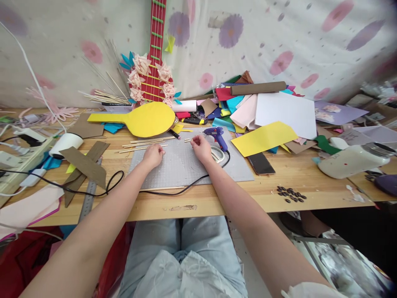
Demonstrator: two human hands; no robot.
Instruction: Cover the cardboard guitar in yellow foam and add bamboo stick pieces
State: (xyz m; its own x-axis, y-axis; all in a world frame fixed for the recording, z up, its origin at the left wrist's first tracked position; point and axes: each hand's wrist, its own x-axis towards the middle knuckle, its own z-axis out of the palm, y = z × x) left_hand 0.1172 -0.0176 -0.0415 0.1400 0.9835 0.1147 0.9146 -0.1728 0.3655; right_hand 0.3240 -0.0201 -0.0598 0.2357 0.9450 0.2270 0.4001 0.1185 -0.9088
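My left hand rests curled on the grey cutting mat, its fingers closed near the ends of thin wooden sticks; whether it pinches one is unclear. My right hand pinches a short wooden stick at the mat's far edge. A blue glue gun lies just right of that hand, with white-handled scissors beside it. A yellow paddle-shaped cutout lies beyond the sticks.
Coloured paper and foam sheets pile up at the back right. A phone, dark seeds and a white jar lie to the right. Cardboard strips, a metal ruler and black cable lie left. A red cardboard guitar leans against the wall.
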